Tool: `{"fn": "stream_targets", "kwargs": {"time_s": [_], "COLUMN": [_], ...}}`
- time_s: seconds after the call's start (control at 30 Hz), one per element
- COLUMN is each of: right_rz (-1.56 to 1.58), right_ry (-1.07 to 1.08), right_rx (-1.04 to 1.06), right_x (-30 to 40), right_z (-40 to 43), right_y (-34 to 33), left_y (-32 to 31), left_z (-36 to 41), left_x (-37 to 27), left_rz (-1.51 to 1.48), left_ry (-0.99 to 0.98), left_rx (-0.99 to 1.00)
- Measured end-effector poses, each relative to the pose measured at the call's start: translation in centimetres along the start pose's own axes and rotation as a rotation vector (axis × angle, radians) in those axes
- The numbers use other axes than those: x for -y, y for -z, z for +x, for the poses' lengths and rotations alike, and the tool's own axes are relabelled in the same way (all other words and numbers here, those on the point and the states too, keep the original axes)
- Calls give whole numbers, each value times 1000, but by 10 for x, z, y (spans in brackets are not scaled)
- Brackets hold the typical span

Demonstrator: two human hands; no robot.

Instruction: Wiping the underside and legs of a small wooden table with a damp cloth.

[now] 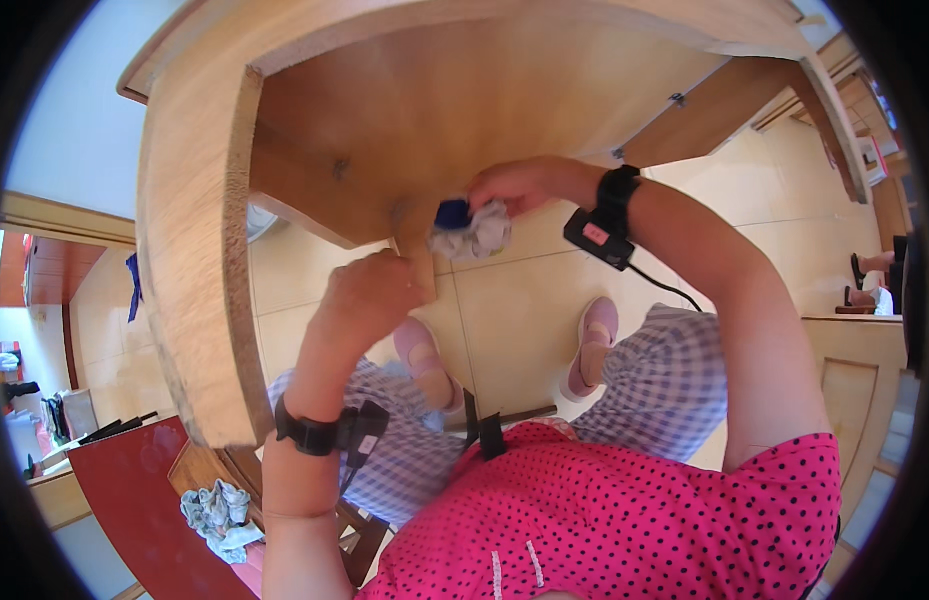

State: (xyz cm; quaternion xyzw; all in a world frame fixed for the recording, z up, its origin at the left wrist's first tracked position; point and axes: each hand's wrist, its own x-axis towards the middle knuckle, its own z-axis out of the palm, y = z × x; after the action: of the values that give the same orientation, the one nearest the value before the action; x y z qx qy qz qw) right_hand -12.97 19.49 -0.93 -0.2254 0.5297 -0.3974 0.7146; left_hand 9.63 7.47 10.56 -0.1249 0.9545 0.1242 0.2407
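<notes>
Before me is the curved wooden frame (201, 247) of a piece of furniture with a wooden panel (449, 97) inside it. My right hand (520, 184), near the panel's lower edge, grips a bunched cloth (475, 234), whitish with a dark blue part. To its left and lower down, my left hand (374, 289) is curled beside a wooden leg or post (418, 262). Its fingertips are turned away, so whether it holds anything does not show. Both wrists bear black straps with small boxes.
Small metal fittings (676, 99) sit along the panel's right side. At lower left, crumpled cloths (220, 517) lie near a dark red surface (145, 510). Tiled floor (502, 300) shows below my hands. Another person's sandalled feet (869, 277) are at far right.
</notes>
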Motion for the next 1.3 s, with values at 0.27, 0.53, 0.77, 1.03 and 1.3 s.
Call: {"fn": "stream_targets", "kwargs": {"time_s": [0.27, 0.53, 0.77, 1.03, 1.3], "right_rz": [354, 491, 596, 80, -95], "right_ry": [176, 551, 671, 932, 1396], "right_rx": [4, -285, -278, -739, -759], "right_x": [42, 25, 0, 72, 108], "right_z": [-91, -71, -23, -21, 36], "right_y": [4, -105, -105, -115, -157], "left_y": [8, 0, -3, 3, 0], "left_z": [13, 11, 13, 1, -5], "left_x": [13, 25, 19, 31, 51], "left_rz": [-518, -1368, -1463, -1289, -1145], "left_ry": [-264, -234, -146, 11, 211], "left_rx": [-372, -138, -242, -502, -904]}}
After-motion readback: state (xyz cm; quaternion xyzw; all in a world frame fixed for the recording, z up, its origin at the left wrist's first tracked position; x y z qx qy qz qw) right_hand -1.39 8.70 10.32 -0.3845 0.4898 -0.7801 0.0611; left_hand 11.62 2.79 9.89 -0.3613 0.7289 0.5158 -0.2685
